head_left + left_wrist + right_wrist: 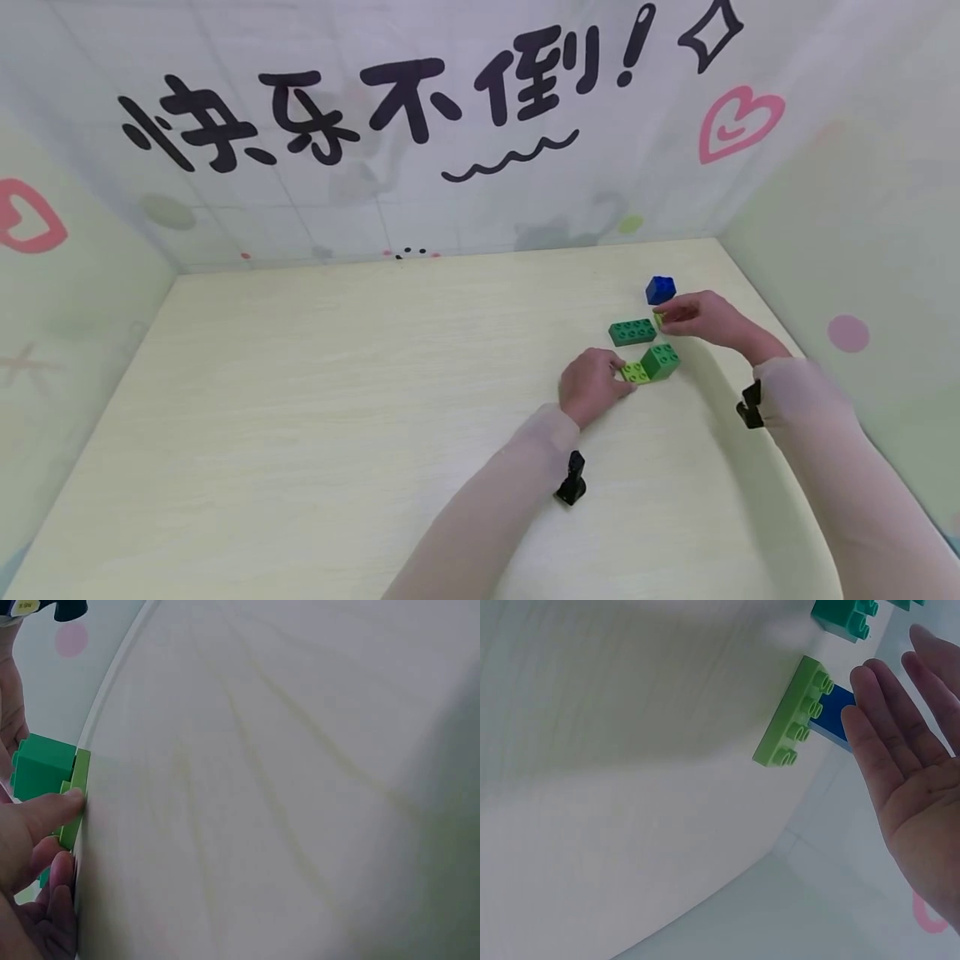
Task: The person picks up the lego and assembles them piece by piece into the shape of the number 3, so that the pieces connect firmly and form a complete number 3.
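Note:
My left hand [591, 385] pinches a flat lime-green brick [635, 372] between thumb and fingers. A taller green brick [661, 361] stands on the far end of that flat brick, also visible in the left wrist view as a green block [45, 766]. My right hand [701, 319] is beside a second flat lime-green brick [793, 712]. In the right wrist view its fingers [877, 742] are nearly straight, with a gap between them and that brick. A blue brick [661, 290] stands just behind, partly covered by the fingers in the right wrist view.
A long dark-green brick [632, 332] lies between the two hands on the pale wooden table [337, 417]. A printed cloth wall [450, 208] rises along the back edge, and another side wall [847, 267] stands close to the right arm.

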A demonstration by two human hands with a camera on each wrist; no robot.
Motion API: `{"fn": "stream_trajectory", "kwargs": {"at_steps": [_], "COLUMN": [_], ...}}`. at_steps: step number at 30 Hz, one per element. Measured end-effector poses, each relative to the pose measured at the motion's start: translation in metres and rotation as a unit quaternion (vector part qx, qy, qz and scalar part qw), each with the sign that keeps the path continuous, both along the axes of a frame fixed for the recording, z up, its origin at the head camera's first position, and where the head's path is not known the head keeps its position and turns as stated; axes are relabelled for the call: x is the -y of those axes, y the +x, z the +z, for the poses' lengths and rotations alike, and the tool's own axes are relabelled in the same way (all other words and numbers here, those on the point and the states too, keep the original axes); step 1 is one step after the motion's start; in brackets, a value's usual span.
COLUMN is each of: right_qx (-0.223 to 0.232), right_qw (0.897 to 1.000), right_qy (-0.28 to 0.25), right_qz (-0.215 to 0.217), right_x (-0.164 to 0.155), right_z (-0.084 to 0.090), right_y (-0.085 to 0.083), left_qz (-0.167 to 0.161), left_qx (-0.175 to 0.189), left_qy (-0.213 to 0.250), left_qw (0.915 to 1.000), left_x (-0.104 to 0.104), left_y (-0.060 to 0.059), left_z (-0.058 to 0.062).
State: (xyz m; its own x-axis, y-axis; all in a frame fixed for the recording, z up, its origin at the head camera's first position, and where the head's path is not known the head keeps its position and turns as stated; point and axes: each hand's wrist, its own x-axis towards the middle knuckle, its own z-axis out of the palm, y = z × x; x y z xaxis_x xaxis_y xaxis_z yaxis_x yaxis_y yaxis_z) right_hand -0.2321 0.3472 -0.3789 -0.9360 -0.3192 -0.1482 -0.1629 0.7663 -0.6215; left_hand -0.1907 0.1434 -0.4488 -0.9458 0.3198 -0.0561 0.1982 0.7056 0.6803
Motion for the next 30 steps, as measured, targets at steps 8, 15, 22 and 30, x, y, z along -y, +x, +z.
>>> {"fn": "stream_trajectory", "kwargs": {"at_steps": [8,15,22,30], "right_qx": [0.014,0.037,0.053,0.057], "right_qw": [1.0,0.999,0.998,0.997], "right_qy": [-0.002,0.0,0.009,0.025], "right_qz": [0.015,0.031,0.029,0.034], "right_x": [0.004,0.007,0.009,0.009], "right_z": [-0.001,-0.006,-0.01,-0.015], "right_y": [-0.01,-0.016,-0.02,-0.026], "left_qz": [0.001,0.001,0.002,0.001], "left_qx": [0.004,0.005,0.008,0.001], "left_qy": [0.001,-0.005,-0.012,-0.009], "left_qw": [1.0,1.0,0.9999,1.0], "left_x": [0.0,0.0,0.0,0.001], "left_y": [-0.001,-0.001,0.0,0.0], "left_z": [0.0,0.001,0.002,0.002]}}
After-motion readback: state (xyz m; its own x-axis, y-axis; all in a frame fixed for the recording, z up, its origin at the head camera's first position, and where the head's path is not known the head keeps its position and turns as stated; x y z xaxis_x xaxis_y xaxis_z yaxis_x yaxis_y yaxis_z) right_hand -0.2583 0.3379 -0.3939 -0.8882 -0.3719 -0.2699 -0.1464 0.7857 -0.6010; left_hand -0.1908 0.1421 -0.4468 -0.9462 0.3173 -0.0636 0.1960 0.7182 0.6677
